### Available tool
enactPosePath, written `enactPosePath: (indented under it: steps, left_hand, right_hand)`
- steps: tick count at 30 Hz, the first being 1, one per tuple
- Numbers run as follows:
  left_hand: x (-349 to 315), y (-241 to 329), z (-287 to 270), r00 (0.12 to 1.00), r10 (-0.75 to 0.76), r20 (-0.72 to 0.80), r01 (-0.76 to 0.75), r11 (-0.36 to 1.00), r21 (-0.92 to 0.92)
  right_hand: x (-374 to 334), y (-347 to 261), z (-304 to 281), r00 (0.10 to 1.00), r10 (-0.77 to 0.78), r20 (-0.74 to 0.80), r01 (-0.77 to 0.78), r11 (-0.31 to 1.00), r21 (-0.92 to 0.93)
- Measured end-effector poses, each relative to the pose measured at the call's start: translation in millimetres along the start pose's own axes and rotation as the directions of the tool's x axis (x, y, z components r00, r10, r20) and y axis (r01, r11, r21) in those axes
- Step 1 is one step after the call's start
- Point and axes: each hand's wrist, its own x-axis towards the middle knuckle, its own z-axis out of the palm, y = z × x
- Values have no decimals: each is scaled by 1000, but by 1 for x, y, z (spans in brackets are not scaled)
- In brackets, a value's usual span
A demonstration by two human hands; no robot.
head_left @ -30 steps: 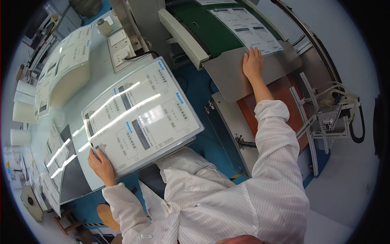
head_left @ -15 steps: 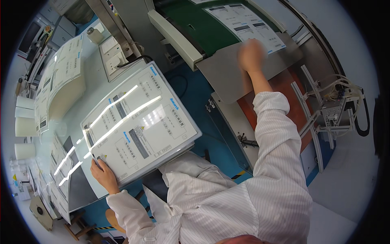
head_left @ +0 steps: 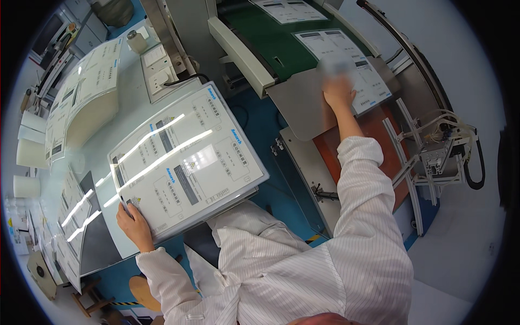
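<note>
A stack of clear-covered printed sheets [head_left: 189, 162] lies on the glass-topped table, its near edge overhanging. My left hand [head_left: 135, 227] grips its lower left edge. Over on the right, my right hand [head_left: 339, 92] is above a printed sheet [head_left: 364, 76] that lies partly on the green conveyor belt [head_left: 271, 51] and partly across the grey metal plate [head_left: 300, 103] at the belt's end. A pale blur at the right fingertips hides the fingers and whatever may be in them.
A second printed sheet [head_left: 290, 11] lies farther back on the belt. Curved stacked sheets [head_left: 89, 89] and a small bottle [head_left: 136, 41] stand on the table's far left. An orange surface [head_left: 333, 149] and a metal frame with hoses [head_left: 433, 151] lie beyond the plate.
The printed sheet has slid toward me onto the plate, and the one behind shows more. My right hand is a little nearer to me; my left hand keeps its place at the stack.
</note>
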Motion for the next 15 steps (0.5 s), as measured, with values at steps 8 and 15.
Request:
enactPosePath:
  steps: [8,15]
  left_hand:
    - [-1,0,-4,999,23,-41,-23,1000,-3]
    - [-2,-4,-7,993,71,-99,-69,997,22]
  right_hand:
    - [-87,48,-31,921,-382,79,366,915,169]
    - [-142,43,-89,757,-523,392,558,829,28]
